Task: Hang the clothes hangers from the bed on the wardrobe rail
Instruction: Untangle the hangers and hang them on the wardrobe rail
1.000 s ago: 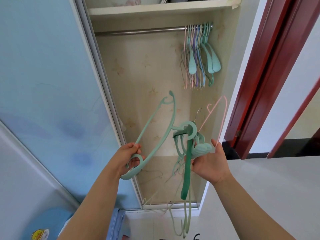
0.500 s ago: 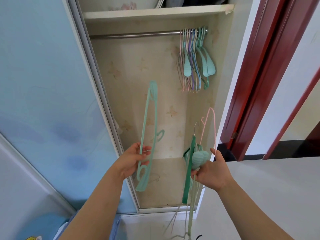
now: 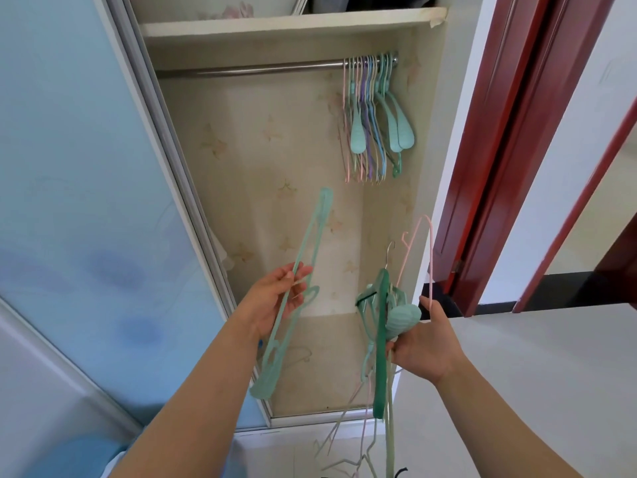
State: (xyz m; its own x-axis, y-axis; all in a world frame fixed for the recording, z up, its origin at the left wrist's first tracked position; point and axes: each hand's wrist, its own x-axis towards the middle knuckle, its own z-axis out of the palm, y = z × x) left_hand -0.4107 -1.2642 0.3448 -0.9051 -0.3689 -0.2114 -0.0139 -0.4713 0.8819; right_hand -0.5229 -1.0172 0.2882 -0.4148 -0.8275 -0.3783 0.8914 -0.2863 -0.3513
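My left hand (image 3: 275, 298) grips a single light-green plastic hanger (image 3: 312, 243) near its middle, held edge-on and nearly upright in front of the open wardrobe. My right hand (image 3: 422, 343) is closed around a bunch of hangers (image 3: 381, 339): green plastic ones, a dark green one, a pink wire one sticking up, thin ones dangling below. The metal wardrobe rail (image 3: 262, 69) runs under the shelf. Several hung hangers (image 3: 374, 115), pink, purple, blue and green, are crowded at its right end.
A frosted blue sliding door (image 3: 86, 201) covers the wardrobe's left part. A shelf (image 3: 282, 24) sits above the rail. A red door frame (image 3: 499, 150) stands to the right. The rail's left and middle lengths are bare.
My left hand has turned the single green hanger from slanted and face-on to edge-on and upright. The right hand lowered its bunch a little. The view has moved closer to the wardrobe.
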